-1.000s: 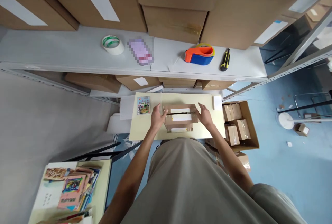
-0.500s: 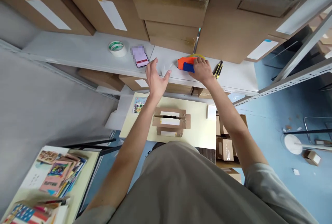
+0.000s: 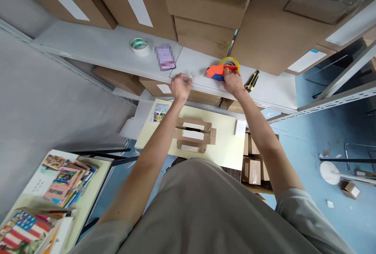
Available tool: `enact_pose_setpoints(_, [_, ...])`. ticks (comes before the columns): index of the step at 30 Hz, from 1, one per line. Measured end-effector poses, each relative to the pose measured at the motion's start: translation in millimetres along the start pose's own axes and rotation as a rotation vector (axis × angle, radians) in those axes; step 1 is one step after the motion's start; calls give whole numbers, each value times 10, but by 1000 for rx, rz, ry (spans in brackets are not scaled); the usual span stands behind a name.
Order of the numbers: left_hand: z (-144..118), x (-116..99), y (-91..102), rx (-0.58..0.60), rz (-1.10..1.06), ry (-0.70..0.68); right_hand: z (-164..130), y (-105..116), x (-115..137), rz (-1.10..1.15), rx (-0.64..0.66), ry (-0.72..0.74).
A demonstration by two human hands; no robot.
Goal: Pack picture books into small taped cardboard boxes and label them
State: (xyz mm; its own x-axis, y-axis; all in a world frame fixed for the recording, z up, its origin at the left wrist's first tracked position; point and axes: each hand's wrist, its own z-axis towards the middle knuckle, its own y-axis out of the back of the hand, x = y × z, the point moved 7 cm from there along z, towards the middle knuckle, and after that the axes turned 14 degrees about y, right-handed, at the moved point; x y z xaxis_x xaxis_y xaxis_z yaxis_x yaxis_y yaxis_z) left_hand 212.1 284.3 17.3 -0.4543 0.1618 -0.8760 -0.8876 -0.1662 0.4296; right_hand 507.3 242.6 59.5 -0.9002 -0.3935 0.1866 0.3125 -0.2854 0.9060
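An orange and blue tape dispenser point(image 3: 216, 72) with a yellow-rimmed tape roll point(image 3: 232, 62) is on the grey shelf. My right hand point(image 3: 234, 83) is closed round its right end, near the roll. To the left, at the shelf's front edge, my left hand point(image 3: 180, 87) pinches a small clear-white piece point(image 3: 190, 78); what it is made of I cannot tell. A yellow and black box cutter point(image 3: 252, 81) lies just right of my right hand. Above my left hand lie a phone with a lilac screen point(image 3: 166, 57) and a roll of white tape point(image 3: 140, 46).
Large cardboard boxes point(image 3: 205, 34) line the back of the shelf point(image 3: 102, 48). Below stands a pale yellow table point(image 3: 226, 144) with a flattish carton point(image 3: 194, 134) and a booklet point(image 3: 159, 113). Books point(image 3: 66, 185) cover a side table at lower left. A metal upright point(image 3: 349, 66) stands at right.
My left hand has gone from spread fingers to a pinch on the clear-white piece. The tape dispenser has turned in my right hand, showing more of its roll. The view has shifted slightly.
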Motion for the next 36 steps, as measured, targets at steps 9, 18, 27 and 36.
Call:
enact_pose_setpoints(9, [-510,-425,389,-83,-79,-29,-566,640,596,-136,-70,-60])
enact_pose_setpoints(18, [-1397,-1020,771,66,-473,-181,-749,1880,1310,-505,-262,-28])
enact_pose_setpoints(27, [-1666,-1508,897,-12,-544,-341,-688,2380,1801,-610,-397,45])
enact_pose_setpoints(36, [-1552,-1425,1155,-136,-670,-315,-538,2417,2148,-575,-509,93])
